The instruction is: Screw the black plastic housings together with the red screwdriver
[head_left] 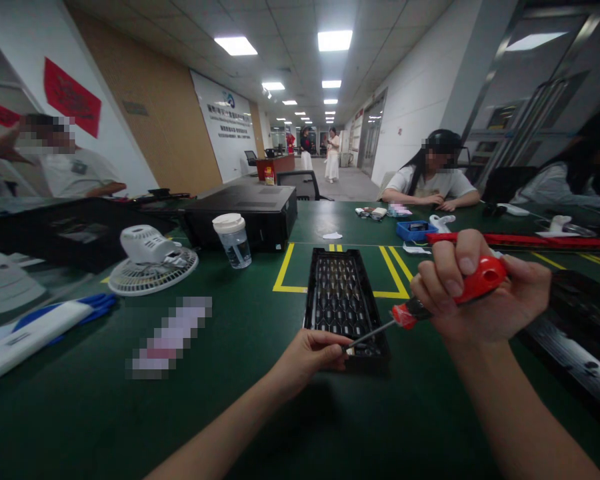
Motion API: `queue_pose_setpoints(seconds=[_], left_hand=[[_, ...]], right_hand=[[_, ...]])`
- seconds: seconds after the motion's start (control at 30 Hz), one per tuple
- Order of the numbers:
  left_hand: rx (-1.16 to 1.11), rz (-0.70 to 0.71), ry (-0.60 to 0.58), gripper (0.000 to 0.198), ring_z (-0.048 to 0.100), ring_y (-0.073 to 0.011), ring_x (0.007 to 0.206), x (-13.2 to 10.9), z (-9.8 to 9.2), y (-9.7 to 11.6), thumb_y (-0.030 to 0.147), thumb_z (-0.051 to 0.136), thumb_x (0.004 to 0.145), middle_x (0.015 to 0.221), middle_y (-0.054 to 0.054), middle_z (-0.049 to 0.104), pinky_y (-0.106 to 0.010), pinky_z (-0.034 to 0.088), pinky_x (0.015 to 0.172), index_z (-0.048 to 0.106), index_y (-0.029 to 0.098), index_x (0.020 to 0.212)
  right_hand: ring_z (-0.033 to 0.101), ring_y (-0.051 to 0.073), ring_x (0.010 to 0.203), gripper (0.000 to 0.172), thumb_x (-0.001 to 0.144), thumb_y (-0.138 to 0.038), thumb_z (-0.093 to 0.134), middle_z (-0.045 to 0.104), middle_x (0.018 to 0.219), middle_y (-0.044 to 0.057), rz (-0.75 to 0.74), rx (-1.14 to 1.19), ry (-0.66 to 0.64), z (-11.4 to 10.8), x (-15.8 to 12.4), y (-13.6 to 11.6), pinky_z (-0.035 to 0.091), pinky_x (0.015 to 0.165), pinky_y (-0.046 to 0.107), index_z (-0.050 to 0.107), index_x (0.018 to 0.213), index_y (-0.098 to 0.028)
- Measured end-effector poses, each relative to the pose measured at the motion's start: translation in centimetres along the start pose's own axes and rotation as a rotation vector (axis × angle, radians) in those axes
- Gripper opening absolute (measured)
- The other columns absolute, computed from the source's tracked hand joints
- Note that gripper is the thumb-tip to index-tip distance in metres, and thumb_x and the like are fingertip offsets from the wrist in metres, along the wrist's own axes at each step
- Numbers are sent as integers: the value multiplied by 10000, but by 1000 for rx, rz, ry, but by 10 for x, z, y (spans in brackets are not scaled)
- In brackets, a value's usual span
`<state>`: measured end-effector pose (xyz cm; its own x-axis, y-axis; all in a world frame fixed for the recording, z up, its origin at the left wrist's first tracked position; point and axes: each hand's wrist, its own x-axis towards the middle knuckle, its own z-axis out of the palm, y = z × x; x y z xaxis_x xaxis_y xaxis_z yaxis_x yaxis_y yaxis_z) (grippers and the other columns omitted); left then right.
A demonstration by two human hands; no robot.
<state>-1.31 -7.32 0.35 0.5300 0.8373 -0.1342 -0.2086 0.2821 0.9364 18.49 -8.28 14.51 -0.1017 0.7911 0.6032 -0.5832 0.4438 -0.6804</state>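
Note:
My right hand [485, 300] is wrapped round the red handle of a screwdriver [380, 331], its shaft slanting down to the left. The screwdriver's tip ends at the fingers of my left hand [316, 357]. Those fingers are pinched together at the near left corner of a black tray-like part [343, 290]; whatever small thing they hold there is hidden. The black part lies on the green table [220, 400], its long side pointing away from me. A honeycomb pattern of shiny dark cells fills its inside.
Left of the part are a white fan [153, 267], a lidded plastic cup [234, 240] and a black box [260, 207]. To the right are a blue bin [416, 231], a long red strip [525, 240] and a dark panel [575, 333]. People sit across the table on both sides.

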Motion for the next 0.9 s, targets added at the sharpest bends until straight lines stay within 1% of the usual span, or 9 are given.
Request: queue_pose_setpoints(seconds=[0.1,0.33,0.43,0.53,0.6,0.73,0.77,0.83,0.9], left_hand=[[10,-5,9,351,580,-94,645,1,-1,-1,332,693,646,785,-51,656,-257,483,685,675,142,941],[54,21,-43,421,565,-93,661,-1,1,7,321,661,677,817,-27,616,-263,472,686,611,183,1072],[126,51,-5,401,561,-103,673,0,-3,14,387,580,741,792,-32,601,-253,459,672,599,160,1071],[265,143,117,396,568,-125,699,2,-12,20,432,482,793,817,-56,616,-260,455,682,597,136,1030],[438,206,218,371,578,-147,737,4,-21,23,414,493,786,838,-56,629,-265,451,696,595,149,1024],[832,357,478,304,577,-165,767,5,-35,25,361,502,778,856,-41,636,-258,422,719,611,197,1010],[914,386,520,299,574,-169,770,5,-38,25,353,513,771,866,-42,635,-261,413,733,613,204,1010],[1043,399,574,319,575,-183,792,5,-41,23,354,520,767,901,-56,635,-268,397,759,602,212,1040],[1188,348,585,336,576,-197,859,6,-42,20,364,489,789,991,-74,628,-275,387,790,584,210,1072]], right_hand=[[372,95,327,188,715,-357,414,424,474,-22,-1,5,1,0,0,0,277,299,227,457,607,-209],[371,92,344,193,730,-348,404,422,488,-23,-13,4,-8,0,-1,0,275,311,222,466,615,-205],[378,91,347,200,726,-357,410,416,488,-29,-11,-17,-8,0,-1,0,282,317,218,461,607,-204],[384,93,349,203,727,-352,404,418,494,-30,-7,-29,5,0,0,0,282,322,218,461,606,-200],[386,95,350,204,725,-353,406,425,499,-27,-7,-30,5,0,1,1,286,327,221,462,606,-197],[397,99,371,198,726,-346,410,435,516,-21,-2,-33,13,-1,2,3,304,348,225,470,619,-191],[405,101,380,197,729,-342,405,437,523,-20,3,-33,15,-1,3,5,309,354,226,472,625,-189],[423,108,398,201,734,-338,391,441,542,-15,11,-31,11,-2,4,10,319,365,232,479,638,-184],[439,115,413,209,739,-332,374,448,561,-7,9,-25,-1,-3,6,16,329,374,241,486,653,-178]])
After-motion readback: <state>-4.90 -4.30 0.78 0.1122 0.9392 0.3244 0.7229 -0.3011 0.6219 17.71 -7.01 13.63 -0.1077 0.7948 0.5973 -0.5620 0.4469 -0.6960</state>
